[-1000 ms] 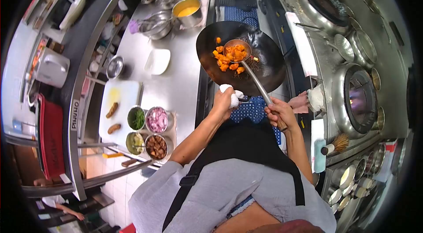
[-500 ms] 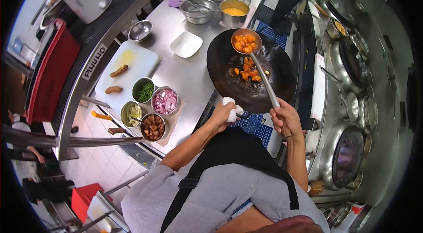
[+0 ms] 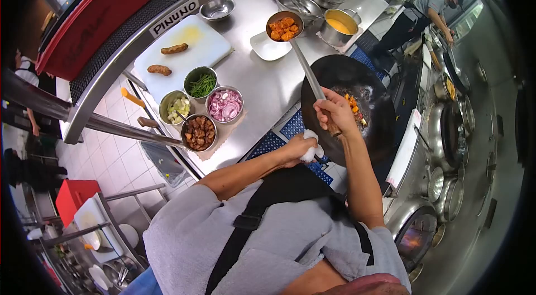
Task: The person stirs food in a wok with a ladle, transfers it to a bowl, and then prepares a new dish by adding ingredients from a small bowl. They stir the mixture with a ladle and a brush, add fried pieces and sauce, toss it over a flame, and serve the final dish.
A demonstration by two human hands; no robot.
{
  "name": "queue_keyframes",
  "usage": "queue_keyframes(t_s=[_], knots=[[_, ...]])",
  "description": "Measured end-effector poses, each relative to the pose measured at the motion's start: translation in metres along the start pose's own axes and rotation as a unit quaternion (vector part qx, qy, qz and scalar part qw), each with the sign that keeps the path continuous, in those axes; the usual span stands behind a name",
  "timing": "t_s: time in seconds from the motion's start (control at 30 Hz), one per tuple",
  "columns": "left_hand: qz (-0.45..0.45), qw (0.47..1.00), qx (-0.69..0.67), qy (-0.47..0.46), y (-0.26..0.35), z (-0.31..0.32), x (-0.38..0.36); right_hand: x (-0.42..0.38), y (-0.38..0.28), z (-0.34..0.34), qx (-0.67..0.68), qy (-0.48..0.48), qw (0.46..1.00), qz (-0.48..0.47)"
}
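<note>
My right hand (image 3: 338, 113) grips the long handle of a ladle (image 3: 306, 63). Its bowl, heaped with orange sauce-coated food chunks (image 3: 283, 29), is over a white square dish (image 3: 269, 48). My left hand (image 3: 297, 149) is closed around a folded white cloth (image 3: 312, 147) at the near edge of a black wok (image 3: 371, 136); the wok's handle is hidden there. More orange pieces (image 3: 353, 104) and dark sauce lie inside the wok, which is held off the counter, beside its edge.
On the steel counter (image 3: 257, 94) are metal cups of green beans (image 3: 201, 83), sliced red onion (image 3: 224, 104) and browned meat (image 3: 199, 132). A cutting board (image 3: 195, 66) bears two sausages. A pot of yellow liquid (image 3: 339, 27) stands farther back. Another person (image 3: 430, 10) works at the right-hand stoves.
The ladle has moved left from above the wok to over the white dish, carrying its chunks. The wok appears lower and farther right in view. The camera view has turned.
</note>
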State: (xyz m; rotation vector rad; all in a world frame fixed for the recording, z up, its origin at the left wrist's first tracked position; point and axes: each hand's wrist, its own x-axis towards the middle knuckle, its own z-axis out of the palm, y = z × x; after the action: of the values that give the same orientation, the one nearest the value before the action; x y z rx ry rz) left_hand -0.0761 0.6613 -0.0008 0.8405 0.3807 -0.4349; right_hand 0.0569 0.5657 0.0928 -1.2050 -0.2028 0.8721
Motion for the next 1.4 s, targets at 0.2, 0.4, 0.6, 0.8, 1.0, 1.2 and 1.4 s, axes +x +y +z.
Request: queue_keyframes(t_s=[0.2, 0.4, 0.6, 0.8, 1.0, 1.2, 1.4], knots=[[-0.028, 0.999, 0.036, -0.026, -0.009, -0.009, 0.007, 0.021, 0.026, 0.003, -0.139, 0.033, 0.99, 0.004], [-0.03, 0.998, 0.027, -0.049, -0.011, -0.013, 0.011, 0.023, 0.036, 0.0, -0.293, 0.062, 0.954, -0.028], [-0.028, 0.998, 0.035, -0.045, -0.013, -0.016, 0.019, 0.018, 0.035, -0.001, -0.465, 0.105, 0.875, -0.087], [-0.008, 0.999, 0.034, -0.019, -0.008, -0.008, 0.013, 0.004, 0.016, 0.018, -0.557, 0.119, 0.815, -0.107], [-0.011, 0.999, 0.032, -0.016, -0.002, -0.004, 0.01, 0.003, 0.023, 0.008, -0.581, 0.126, 0.786, -0.17], [0.0, 0.999, 0.019, -0.027, -0.011, -0.008, 0.016, 0.002, 0.022, 0.005, -0.599, 0.13, 0.767, -0.188], [0.012, 0.999, 0.028, -0.025, -0.017, -0.012, 0.021, -0.006, 0.026, 0.007, -0.587, 0.129, 0.761, -0.244]])
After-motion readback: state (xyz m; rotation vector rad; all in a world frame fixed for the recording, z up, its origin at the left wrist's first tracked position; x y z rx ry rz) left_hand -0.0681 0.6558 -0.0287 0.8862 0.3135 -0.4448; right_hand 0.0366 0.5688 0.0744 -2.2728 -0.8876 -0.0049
